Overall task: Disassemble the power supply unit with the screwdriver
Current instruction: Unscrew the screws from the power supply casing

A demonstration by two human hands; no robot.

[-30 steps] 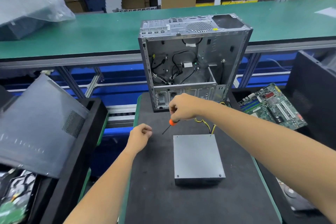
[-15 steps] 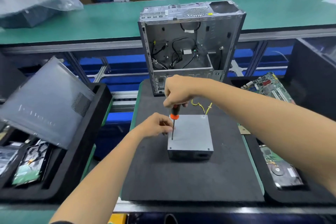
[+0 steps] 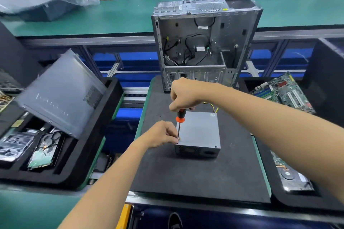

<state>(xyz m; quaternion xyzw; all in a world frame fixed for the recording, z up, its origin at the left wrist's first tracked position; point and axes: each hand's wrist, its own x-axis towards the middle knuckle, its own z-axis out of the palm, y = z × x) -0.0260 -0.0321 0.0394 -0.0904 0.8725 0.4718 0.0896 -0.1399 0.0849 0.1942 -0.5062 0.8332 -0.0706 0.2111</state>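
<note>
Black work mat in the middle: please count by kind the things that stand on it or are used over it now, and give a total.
Power supply unit: 1
Computer case, opened: 1
Screwdriver: 1
Hands: 2, right hand holds the screwdriver handle, left hand pinches its shaft
Total: 5

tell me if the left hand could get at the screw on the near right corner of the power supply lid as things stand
Probably yes. The left hand sits at the near left corner of the power supply unit, steadying the screwdriver. The lid between it and the near right screw is bare, but it would have to let go first.
</note>
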